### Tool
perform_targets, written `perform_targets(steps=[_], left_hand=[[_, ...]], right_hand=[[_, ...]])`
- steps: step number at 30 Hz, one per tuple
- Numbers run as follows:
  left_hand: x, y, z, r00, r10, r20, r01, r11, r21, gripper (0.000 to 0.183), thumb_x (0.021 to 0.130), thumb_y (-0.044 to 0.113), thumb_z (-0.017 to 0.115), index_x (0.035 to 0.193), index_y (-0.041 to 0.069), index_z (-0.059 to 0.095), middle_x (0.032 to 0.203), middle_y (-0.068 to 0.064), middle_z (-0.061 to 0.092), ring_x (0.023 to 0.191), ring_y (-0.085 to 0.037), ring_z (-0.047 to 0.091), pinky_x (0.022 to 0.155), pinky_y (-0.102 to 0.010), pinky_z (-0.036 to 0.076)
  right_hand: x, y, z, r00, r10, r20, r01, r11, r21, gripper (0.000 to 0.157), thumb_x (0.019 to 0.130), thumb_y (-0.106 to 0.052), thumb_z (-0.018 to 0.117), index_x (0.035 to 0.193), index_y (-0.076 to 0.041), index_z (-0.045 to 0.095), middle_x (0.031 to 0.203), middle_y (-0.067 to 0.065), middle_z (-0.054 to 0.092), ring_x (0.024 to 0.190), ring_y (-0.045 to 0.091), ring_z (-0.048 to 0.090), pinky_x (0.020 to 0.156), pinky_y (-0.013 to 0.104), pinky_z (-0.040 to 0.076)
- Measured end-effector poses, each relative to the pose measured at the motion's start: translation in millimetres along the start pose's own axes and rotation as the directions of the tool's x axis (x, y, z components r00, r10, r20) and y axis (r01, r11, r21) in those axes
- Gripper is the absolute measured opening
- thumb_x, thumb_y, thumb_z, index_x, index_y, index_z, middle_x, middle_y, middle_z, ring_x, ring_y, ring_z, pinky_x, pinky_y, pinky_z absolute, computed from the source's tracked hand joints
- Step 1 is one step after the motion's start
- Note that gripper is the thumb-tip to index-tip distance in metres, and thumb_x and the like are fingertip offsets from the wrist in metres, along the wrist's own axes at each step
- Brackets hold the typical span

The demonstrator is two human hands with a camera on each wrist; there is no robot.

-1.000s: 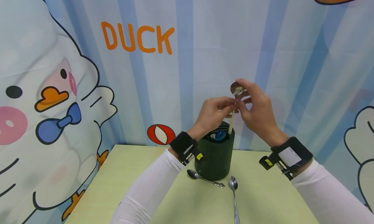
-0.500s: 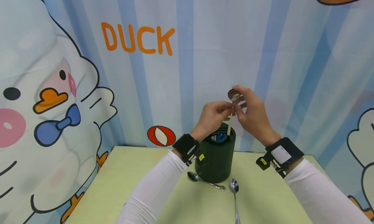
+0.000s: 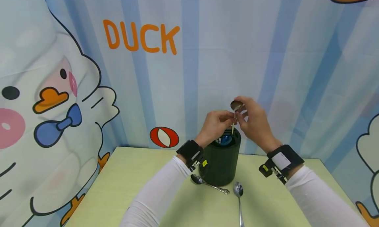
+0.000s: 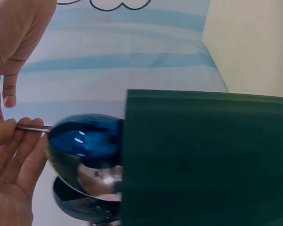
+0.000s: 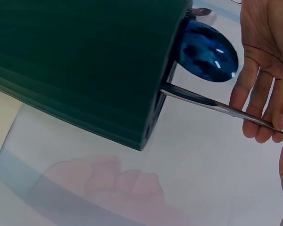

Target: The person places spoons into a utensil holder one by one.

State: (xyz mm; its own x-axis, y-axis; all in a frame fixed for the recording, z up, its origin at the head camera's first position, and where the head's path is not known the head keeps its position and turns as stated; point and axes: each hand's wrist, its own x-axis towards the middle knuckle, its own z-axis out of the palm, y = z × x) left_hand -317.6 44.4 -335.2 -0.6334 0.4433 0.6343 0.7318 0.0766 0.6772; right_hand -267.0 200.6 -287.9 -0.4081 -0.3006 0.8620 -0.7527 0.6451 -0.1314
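A metal spoon [image 3: 236, 104] stands nearly upright, bowl up, above the green holder [image 3: 219, 164]. My left hand [image 3: 217, 123] pinches its handle [image 5: 217, 106] from the left side. With thumb and fingers, my right hand [image 3: 256, 123] holds the same spoon near the bowl. In the right wrist view, the lower end of the handle enters the slotted top of the holder. Beside that handle, a blue shiny spoon bowl [image 4: 85, 139] pokes out of the holder, along with a darker, silvery one [image 4: 80, 202]. Most of the handles inside are hidden.
Two loose silver spoons lie on the pale yellow table [image 3: 142, 187]: one spoon [image 3: 208, 184] at the foot of the holder and another [image 3: 238, 197] in front, pointing toward me. A duck-print curtain [image 3: 225, 49] hangs directly behind the table.
Both hands have lowered together with the spoon, its handle dropping toward and into the top of the holder. The loose spoons on the table stay put.
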Motion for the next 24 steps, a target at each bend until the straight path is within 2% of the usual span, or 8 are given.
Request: perform_targets(steps=[1,4,6,10,15,21,24], left_hand=[[-0.7,-4.4,1.3,1.000,0.001,0.002,-0.001,1.000,0.003,0.021,0.095,0.023,0.053,0.114,0.016,0.061,0.102,0.002,0.063,0.088,-0.005,0.059,0.076,-0.022,0.053],[-5.9,11.0,-2.5,0.999,-0.029,0.017,0.029,1.000,-0.006,0.020,0.095,0.022,0.054,0.109,0.013,0.063,0.098,0.001,0.064,0.087,-0.006,0.059,0.076,-0.023,0.053],[-6.5,8.1,-2.0,0.999,-0.043,0.021,0.043,0.999,-0.002,0.020,0.094,0.023,0.055,0.108,0.013,0.064,0.098,0.003,0.064,0.086,-0.004,0.058,0.075,-0.023,0.052],[-7.0,15.2,-3.3,0.997,-0.070,0.036,0.070,0.998,0.005,0.016,0.092,0.020,0.059,0.104,0.012,0.066,0.096,0.002,0.065,0.085,-0.006,0.058,0.074,-0.024,0.053],[-7.6,16.2,-2.4,0.997,-0.050,0.057,0.046,0.997,0.066,0.010,0.091,0.021,0.060,0.100,0.019,0.066,0.095,0.006,0.064,0.085,-0.003,0.057,0.075,-0.021,0.051],[-9.4,14.5,-3.5,0.998,-0.020,0.066,0.014,0.996,0.090,0.011,0.094,0.022,0.056,0.099,0.016,0.064,0.093,0.005,0.062,0.085,-0.002,0.056,0.078,-0.021,0.050],[-10.8,12.6,-4.4,0.998,-0.020,0.055,0.014,0.995,0.097,0.018,0.095,0.025,0.053,0.106,0.014,0.062,0.096,0.003,0.062,0.086,-0.002,0.056,0.079,-0.020,0.049]], right_hand=[[-2.1,1.6,0.9,1.000,0.003,0.002,-0.003,1.000,-0.001,0.051,0.084,0.007,0.059,0.130,-0.009,0.043,0.106,0.011,0.054,0.085,0.021,0.056,0.062,0.040,0.054],[-6.9,5.2,3.9,1.000,0.007,0.006,-0.007,1.000,-0.004,0.047,0.086,0.005,0.058,0.129,-0.009,0.044,0.106,0.011,0.054,0.086,0.021,0.056,0.063,0.040,0.054],[-9.1,6.6,5.2,1.000,0.012,0.010,-0.011,1.000,-0.011,0.042,0.088,0.004,0.056,0.127,-0.008,0.045,0.105,0.011,0.054,0.086,0.021,0.056,0.064,0.039,0.054],[-12.7,9.2,6.3,0.999,0.030,0.017,-0.030,0.999,-0.021,0.031,0.091,0.002,0.052,0.121,-0.007,0.048,0.102,0.011,0.056,0.083,0.019,0.057,0.065,0.038,0.054],[-16.2,11.3,6.4,0.999,0.049,0.017,-0.048,0.998,-0.028,0.023,0.093,0.000,0.051,0.114,-0.008,0.050,0.094,0.008,0.057,0.077,0.016,0.056,0.063,0.038,0.054],[-20.3,11.9,9.0,0.998,0.061,0.030,-0.060,0.998,-0.019,0.020,0.093,-0.003,0.053,0.112,-0.009,0.051,0.095,0.006,0.057,0.079,0.014,0.057,0.065,0.036,0.054],[-22.5,11.4,11.0,0.998,0.054,0.028,-0.053,0.998,-0.019,0.020,0.092,-0.004,0.054,0.112,-0.009,0.053,0.096,0.007,0.058,0.080,0.015,0.057,0.063,0.035,0.053]])
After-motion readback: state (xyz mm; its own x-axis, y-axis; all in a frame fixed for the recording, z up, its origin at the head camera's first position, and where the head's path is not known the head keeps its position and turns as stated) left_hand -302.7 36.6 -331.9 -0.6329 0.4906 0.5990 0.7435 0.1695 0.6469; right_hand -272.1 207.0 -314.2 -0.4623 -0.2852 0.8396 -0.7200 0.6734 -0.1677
